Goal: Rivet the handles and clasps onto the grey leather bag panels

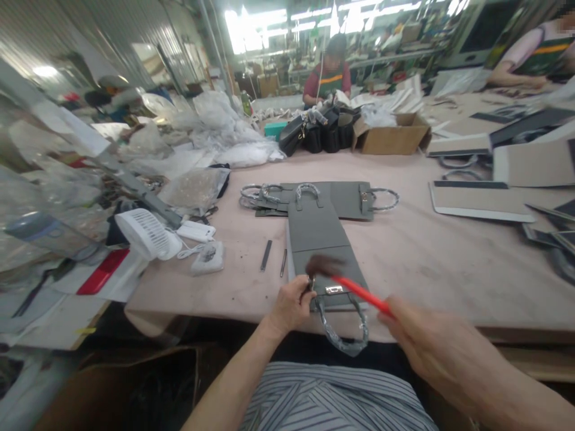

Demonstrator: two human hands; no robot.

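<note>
Gray handbag panel (317, 227) flat at the near edge of the table (188, 290), worker's left hand (291, 302) pinching a small piece (311, 284) by the panel's left side, right hand (424, 332) wrapped around a red-handled hammer (358, 291).

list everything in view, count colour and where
bag panel: one, grey, in front of the person
metal plate: one, silvery, on its near end
crosswise panels: several, grey, behind it
hammer: one, red handle, over the bag panel
strip: one, dark grey, left of the panel
rod: one, dark, between strip and panel
fan: one, white, left
bottle: one, bluish clear, far left
plastic wrapping: many, clear, left side
small box: one, teal, far side
black bags: several, black, far side
cardboard box: one, brown, right of them
flat pieces: several, beige and dark, right
work table: one, pinkish beige, underneath
co-workers: at least two, dark aprons, far side
left hand: one, bare, at the bag panel's left edge
right hand: one, bare, gripping the hammer
</note>
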